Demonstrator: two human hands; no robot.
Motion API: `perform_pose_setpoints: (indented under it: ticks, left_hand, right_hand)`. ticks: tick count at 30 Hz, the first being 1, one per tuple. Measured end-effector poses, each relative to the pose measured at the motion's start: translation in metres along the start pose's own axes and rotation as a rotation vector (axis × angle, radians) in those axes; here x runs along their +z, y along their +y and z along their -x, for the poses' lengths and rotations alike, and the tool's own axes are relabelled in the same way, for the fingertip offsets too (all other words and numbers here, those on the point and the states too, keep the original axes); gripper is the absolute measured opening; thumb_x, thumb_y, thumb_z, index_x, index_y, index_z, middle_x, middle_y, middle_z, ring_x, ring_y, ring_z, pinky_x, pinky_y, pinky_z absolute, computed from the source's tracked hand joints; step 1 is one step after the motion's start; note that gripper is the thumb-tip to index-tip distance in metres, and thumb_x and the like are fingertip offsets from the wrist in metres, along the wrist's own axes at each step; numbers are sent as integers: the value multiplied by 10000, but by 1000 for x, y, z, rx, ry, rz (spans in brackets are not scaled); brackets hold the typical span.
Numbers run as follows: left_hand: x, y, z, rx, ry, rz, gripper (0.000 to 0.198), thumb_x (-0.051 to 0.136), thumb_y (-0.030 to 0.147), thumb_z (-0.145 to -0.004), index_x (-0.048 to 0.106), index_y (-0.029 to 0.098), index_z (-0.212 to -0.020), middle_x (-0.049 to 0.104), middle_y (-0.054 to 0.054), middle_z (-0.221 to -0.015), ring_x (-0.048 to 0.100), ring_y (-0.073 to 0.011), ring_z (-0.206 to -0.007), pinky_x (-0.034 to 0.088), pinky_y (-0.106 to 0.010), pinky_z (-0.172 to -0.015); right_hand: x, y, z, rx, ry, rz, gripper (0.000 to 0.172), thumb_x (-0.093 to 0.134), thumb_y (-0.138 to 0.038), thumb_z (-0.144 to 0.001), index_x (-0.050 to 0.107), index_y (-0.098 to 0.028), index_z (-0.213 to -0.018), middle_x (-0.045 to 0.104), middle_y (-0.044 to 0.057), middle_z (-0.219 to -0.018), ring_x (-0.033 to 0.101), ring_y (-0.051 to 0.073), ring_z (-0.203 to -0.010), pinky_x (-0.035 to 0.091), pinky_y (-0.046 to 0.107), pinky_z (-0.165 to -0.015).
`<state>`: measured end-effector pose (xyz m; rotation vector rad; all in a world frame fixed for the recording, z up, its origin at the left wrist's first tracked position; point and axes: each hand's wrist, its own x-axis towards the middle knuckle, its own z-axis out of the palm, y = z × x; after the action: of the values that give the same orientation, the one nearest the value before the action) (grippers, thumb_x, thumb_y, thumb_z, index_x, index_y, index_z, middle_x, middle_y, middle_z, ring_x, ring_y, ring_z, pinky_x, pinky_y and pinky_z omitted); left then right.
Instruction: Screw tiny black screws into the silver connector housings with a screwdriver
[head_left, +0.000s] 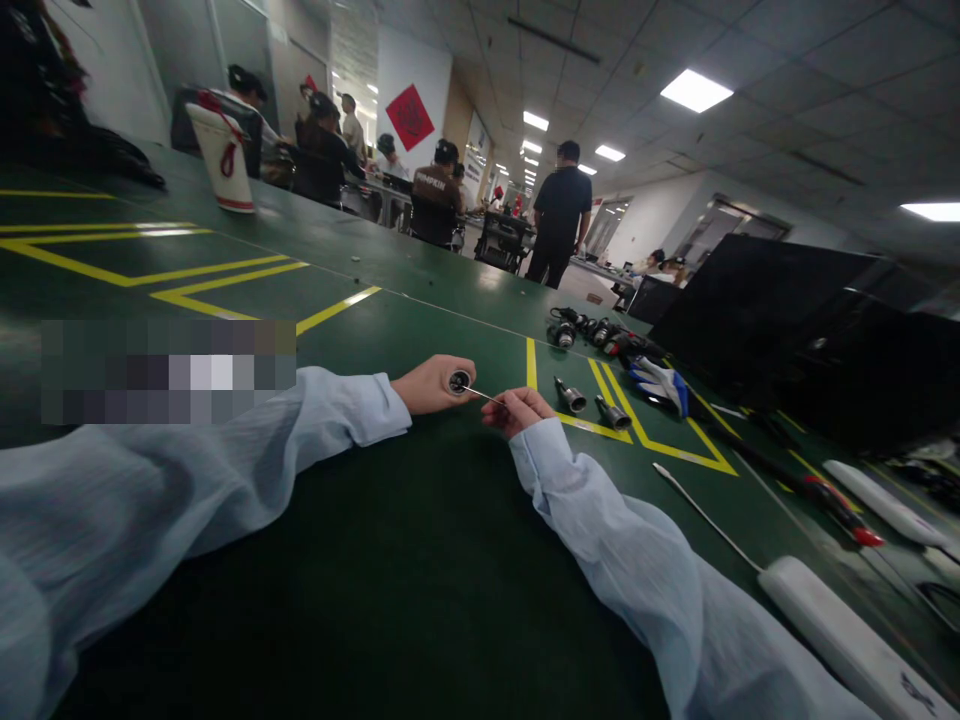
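My left hand (433, 384) is closed round a small cylindrical metal part (459, 381), its round open end facing me. In my right hand (519, 411) a thin metal rod (486, 397) is pinched, and its far tip reaches the mouth of the cylindrical part. How deep the tip sits cannot be made out. To the right of my right hand, two similar metal parts with narrow stems (571, 397) (615, 413) lie on the green table (450, 325).
Behind those parts lie black connectors (564, 333) and a blue-white glove (660, 386). Farther right are a red-black tool (844, 512), white power strips (832, 630) and dark monitors (765, 300). A white cup (225, 165) stands back left. Several people are beyond the table.
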<state>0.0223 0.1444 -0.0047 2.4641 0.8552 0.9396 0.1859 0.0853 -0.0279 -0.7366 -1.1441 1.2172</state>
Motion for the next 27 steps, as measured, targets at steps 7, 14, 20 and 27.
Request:
perform_pose_setpoints:
  ticks: [7,14,20,27]
  left_hand:
    - [-1,1,0,19,5,-199,179,529,295,-700,505,132,-630,499,11,-583,459,-95,-540,327,-199,-499]
    - [-1,-1,2,36,2,-99,178,543,300,-691,504,134,-641,511,14,-589,466,-90,-548,350,-191,-504]
    - [-1,0,1,12,23,2,214,559,330,-681,500,129,-642,507,14,-580,460,-89,-538,355,-193,-499]
    - [-1,-1,1,42,24,-172,170,523,290,-701,510,133,-638,509,8,-595,470,-98,-551,344,-205,-513]
  right_hand:
    - [4,-3,6,-68,38,172,229,651,-373,-656,550,-168,-640,649,-22,-561,571,86,-476,483,219,-501]
    - [0,-1,1,37,-34,30,249,692,-376,-616,534,-184,-643,658,-28,-560,582,95,-471,491,228,-479]
    - [-3,-2,0,32,-59,5,228,677,-362,-641,536,-184,-660,664,-31,-580,587,88,-489,488,217,-488]
    - [2,-6,5,-42,25,150,190,647,-331,-668,546,-172,-640,654,-28,-557,567,83,-459,470,206,-465]
